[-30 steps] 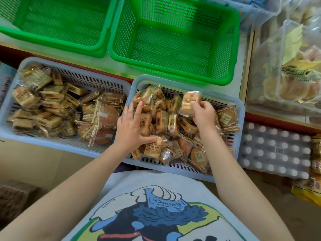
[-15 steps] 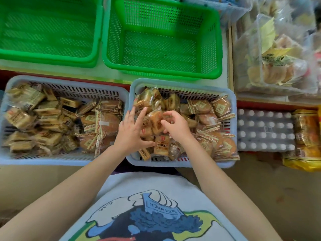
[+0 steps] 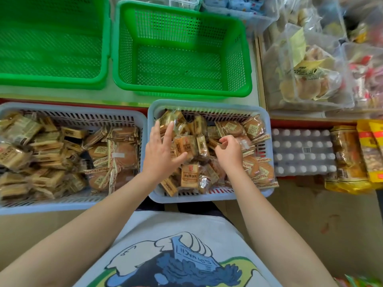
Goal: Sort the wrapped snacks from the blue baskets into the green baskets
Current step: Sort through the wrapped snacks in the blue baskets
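Note:
Two blue baskets full of wrapped snacks stand side by side, the left blue basket (image 3: 72, 109) and the right blue basket (image 3: 207, 103). Behind them are the left green basket (image 3: 51, 80) and the right green basket (image 3: 182, 91), with no snacks showing on their mesh floors. Both hands are inside the right blue basket. My left hand (image 3: 160, 151) lies with spread, straight fingers on the square wrapped snacks (image 3: 188, 172). My right hand (image 3: 230, 153) has curled fingers and pinches a wrapped snack (image 3: 213, 141) in the pile beside round wrapped cakes (image 3: 251, 127).
A shrink-wrapped pack of white-capped bottles (image 3: 302, 152) sits right of the blue basket. Yellow snack packages (image 3: 352, 160) lie further right. Clear bags of pastries (image 3: 300, 75) fill the shelf at the upper right. A red counter edge (image 3: 62, 100) runs between the basket rows.
My right hand held a snack up over the basket's far side, then came down into the pile and now pinches there. My left hand stayed spread on the snacks.

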`<state>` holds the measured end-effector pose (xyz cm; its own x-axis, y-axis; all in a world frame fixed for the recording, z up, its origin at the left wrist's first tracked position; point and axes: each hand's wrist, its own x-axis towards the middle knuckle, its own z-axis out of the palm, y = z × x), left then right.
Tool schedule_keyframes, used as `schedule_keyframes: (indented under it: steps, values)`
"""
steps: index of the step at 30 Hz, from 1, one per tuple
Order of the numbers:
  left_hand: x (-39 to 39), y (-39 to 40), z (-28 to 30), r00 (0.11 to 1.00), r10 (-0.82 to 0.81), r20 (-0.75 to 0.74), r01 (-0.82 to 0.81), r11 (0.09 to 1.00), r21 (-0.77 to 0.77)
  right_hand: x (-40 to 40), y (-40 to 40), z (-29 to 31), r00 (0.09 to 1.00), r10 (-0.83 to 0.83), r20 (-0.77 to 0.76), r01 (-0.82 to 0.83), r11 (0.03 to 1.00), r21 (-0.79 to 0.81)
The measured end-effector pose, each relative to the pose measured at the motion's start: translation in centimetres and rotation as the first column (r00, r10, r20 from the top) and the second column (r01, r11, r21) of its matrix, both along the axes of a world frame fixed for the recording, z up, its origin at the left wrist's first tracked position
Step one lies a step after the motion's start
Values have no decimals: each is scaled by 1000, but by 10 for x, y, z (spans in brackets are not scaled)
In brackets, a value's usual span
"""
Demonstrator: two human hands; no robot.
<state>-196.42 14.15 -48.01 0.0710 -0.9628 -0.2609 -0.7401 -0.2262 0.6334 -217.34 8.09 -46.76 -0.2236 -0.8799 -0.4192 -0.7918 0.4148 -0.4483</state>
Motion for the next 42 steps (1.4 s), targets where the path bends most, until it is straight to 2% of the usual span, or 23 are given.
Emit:
schedule_keyframes:
  steps: [2, 5, 9, 12, 15, 18, 20, 23, 26, 28, 31, 34, 36, 39, 42]
  values:
    - [-11, -8, -5, 998, 64, -24, -63, 998, 17, -6, -11, -11, 993, 93, -69, -93, 996, 5]
    - [-21, -13, -12, 987, 160, -19, -159, 986, 46, -12, -24, -32, 944, 279, -175, -264, 959, 105]
    - [-29, -14, -15, 976, 218, 3, -218, 974, 57, -24, -29, -47, 916, 353, -190, -312, 926, 212]
    - [-25, -14, -16, 973, 227, -32, -225, 973, 58, -30, -35, -43, 936, 331, -118, -301, 928, 217]
    - [-24, -12, -15, 972, 232, -50, -229, 972, 57, -38, -44, -22, 982, 185, 33, -188, 961, 204]
    - [-24, -12, -12, 969, 236, -72, -233, 971, 52, -44, -52, 6, 981, 24, 193, -43, 994, 98]
    - [-23, -12, -12, 970, 232, -73, -229, 972, 53, -34, -58, 21, 956, 15, 293, -13, 1000, -9]
    - [-21, -11, -12, 974, 220, -53, -217, 974, 58, 1, -64, 24, 924, 159, 348, -148, 987, -57]
    - [-20, -12, -11, 975, 219, -34, -216, 974, 70, 34, -61, 12, 869, 363, 336, -420, 900, 114]
    - [-20, -14, -9, 972, 230, -38, -226, 970, 88, 44, -58, 8, 855, 406, 323, -476, 861, 177]
    - [-20, -18, -3, 969, 240, -58, -231, 965, 126, 38, -60, 8, 854, 402, 330, -479, 856, 198]
    - [-28, -23, 8, 970, 242, 15, -241, 960, 139, 17, -64, 10, 872, 347, 345, -401, 911, 96]
    - [-38, -28, 14, 971, 206, 125, -213, 976, 49, -6, -70, 9, 908, 238, 344, -254, 967, 1]
    - [-60, -39, 17, 981, 46, 190, -30, 996, -87, -47, -79, 0, 962, 83, 260, -71, 996, -54]
    - [-88, -52, 11, 958, -214, 193, 218, 976, -3, -77, -87, -16, 979, 38, 202, -30, 999, -40]
